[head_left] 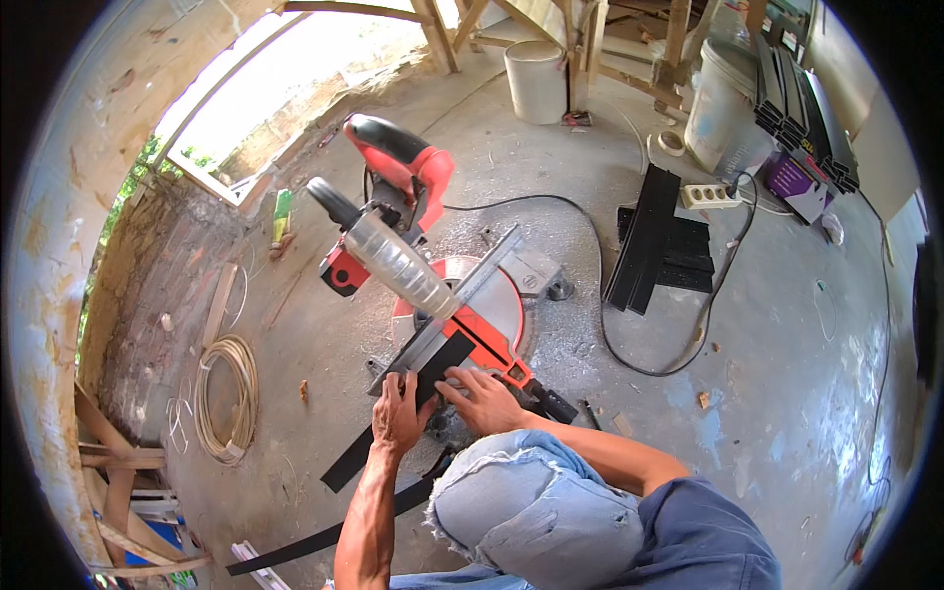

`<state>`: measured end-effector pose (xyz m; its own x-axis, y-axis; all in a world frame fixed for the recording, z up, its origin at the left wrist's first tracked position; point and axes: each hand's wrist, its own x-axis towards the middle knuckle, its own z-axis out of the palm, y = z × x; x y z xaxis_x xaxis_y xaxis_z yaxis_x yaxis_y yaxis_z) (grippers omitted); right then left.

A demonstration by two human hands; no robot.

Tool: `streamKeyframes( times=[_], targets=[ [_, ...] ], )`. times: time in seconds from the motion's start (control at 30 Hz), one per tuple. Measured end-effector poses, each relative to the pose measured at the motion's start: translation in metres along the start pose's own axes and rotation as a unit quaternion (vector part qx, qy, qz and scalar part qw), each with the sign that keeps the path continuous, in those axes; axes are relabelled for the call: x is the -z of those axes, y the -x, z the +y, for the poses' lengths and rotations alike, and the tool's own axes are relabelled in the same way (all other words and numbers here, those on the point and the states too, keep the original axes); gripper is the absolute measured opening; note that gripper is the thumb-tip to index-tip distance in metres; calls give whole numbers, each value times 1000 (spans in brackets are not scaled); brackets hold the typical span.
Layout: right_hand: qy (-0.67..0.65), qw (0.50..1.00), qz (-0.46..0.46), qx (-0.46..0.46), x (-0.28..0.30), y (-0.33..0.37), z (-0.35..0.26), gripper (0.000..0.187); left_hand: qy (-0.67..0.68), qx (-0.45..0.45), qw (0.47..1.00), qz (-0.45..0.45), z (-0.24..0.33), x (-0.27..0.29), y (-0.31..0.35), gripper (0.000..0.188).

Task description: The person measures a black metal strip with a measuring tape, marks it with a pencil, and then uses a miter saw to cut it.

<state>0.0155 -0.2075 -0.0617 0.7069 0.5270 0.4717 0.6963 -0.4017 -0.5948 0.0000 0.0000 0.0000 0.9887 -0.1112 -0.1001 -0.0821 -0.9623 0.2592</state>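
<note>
A red miter saw [482,329] stands on the concrete floor in front of me, its red-and-black handle head [403,162] raised. Across its base, along the metal fence, lies a long flat black strip [349,462], slanting from lower left to upper right. My left hand [397,415] grips the strip at the fence, fingers bent over it. Close by on the right, my right hand [480,401] holds the strip's near edge with fingertips curled; part of its grip is hidden. The clear dust tube [403,275] hangs above the saw table.
Short black strips [644,241] are stacked at right beside a white power strip [710,197]. A black cord [598,246] loops over the floor. Coiled cable [228,398] lies left. Buckets [536,84] and more black profiles [801,108] stand behind. Another long black strip [324,539] lies near me.
</note>
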Motion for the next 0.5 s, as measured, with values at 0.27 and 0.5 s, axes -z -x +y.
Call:
streamKeyframes(
  times=[0.27,0.5],
  targets=[
    [167,984,-18,54,-3,-9,22,56,-225,-162,955,101,2,-26,-15,64],
    [191,978,-52,69,-8,-17,29,60,-201,-132,964,113,1,-21,-24,57]
  ],
)
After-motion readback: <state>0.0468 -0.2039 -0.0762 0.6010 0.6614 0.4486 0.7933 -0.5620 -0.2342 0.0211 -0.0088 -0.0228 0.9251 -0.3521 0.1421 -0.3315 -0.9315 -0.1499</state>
